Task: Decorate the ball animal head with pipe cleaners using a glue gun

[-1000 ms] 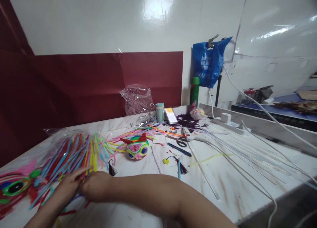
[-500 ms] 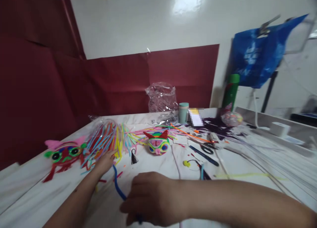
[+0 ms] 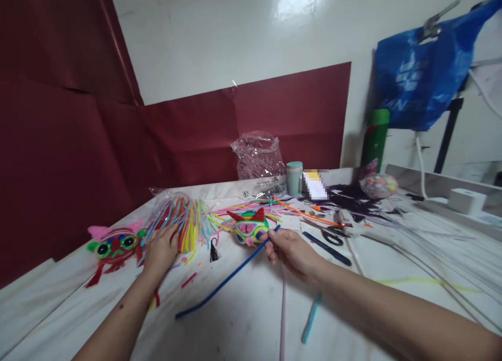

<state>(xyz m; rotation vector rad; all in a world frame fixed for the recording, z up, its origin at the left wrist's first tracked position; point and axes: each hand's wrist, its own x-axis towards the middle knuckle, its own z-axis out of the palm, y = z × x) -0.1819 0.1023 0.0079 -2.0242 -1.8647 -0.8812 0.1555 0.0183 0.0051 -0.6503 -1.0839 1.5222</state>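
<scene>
My right hand (image 3: 292, 251) pinches the upper end of a blue pipe cleaner (image 3: 223, 285), which slants down and left to a free end above the white table. Just behind its fingertips sits a small colourful animal head (image 3: 251, 230) with red ears and blue-ringed eyes. My left hand (image 3: 160, 251) lies on the near left side of a bundle of multicoloured pipe cleaners (image 3: 190, 222), fingers apart; the tips are partly lost among the strands. Left of that hand stands a larger figure (image 3: 115, 248) with pink ears, round black eyes and red tassels.
A black tassel (image 3: 214, 250), a dark blue flat tool (image 3: 327, 248) and black-handled scissors (image 3: 331, 236) lie around the middle. A light blue piece (image 3: 311, 319) rests near the front. Further back are a pale green jar (image 3: 294, 178), a clear plastic bag (image 3: 259, 157) and a green bottle (image 3: 374, 141).
My right hand has moved up and away, carrying the blue pipe cleaner, now nearly straight. My left hand has shifted left, off the pipe cleaner's far end and onto the bundle.
</scene>
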